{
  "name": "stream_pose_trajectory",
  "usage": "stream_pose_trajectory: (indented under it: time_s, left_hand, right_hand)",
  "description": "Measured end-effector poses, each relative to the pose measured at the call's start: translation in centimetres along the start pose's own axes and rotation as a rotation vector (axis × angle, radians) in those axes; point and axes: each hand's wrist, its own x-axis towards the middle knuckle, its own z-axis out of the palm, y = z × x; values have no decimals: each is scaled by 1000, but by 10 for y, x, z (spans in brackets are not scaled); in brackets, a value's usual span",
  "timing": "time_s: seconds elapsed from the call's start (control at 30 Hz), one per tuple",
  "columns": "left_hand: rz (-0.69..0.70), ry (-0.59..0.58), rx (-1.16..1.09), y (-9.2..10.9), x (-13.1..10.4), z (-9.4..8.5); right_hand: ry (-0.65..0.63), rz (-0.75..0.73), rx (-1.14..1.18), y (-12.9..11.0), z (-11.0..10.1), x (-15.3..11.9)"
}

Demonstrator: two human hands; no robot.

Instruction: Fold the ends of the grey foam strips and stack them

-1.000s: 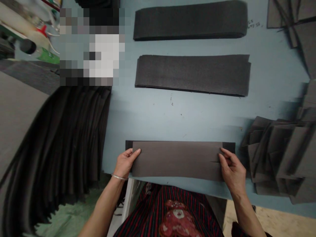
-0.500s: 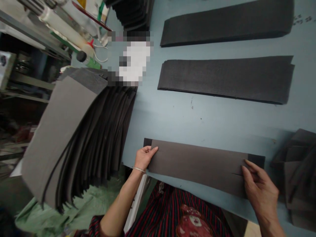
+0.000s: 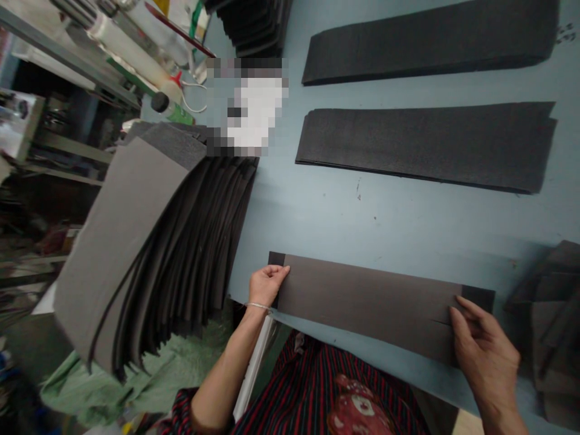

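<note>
A long dark grey sheet point(image 3: 367, 302) with darker end bands lies along the near edge of the blue-grey table, with a short slit near its right end. My left hand point(image 3: 266, 285) pinches its left end, thumb on top, beside the dark band. At the other end, my right hand point(image 3: 487, 347) grips the sheet with thumb and forefinger, its remaining fingers curled. Whether one or more layers are held, I cannot tell.
Two flat piles of dark strips, a far pile point(image 3: 430, 42) and a nearer pile point(image 3: 421, 145), lie across the table point(image 3: 326, 223). To the left leans a fanned stack of sheets point(image 3: 122, 205). More dark pieces point(image 3: 557, 326) sit at right. A capped bottle point(image 3: 174, 109) lies beyond the stack.
The whole view has shifted slightly, so everything sits a little farther right. Both hands keep their hold on the sheet, which stays in about the same place on the table.
</note>
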Motion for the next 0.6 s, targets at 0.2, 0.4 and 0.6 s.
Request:
stream_pose_trajectory:
  time_s: [0.2, 0.4, 0.6]
  left_hand:
    - [92, 127, 223, 6, 9, -13]
    - [836, 216, 556, 41, -17, 43]
    - [1287, -333, 617, 70, -79, 144]
  right_hand:
    - [16, -146, -45, -20, 16, 5]
    - [-26, -317, -63, -65, 53, 17]
    - [9, -200, -21, -51, 34, 5]
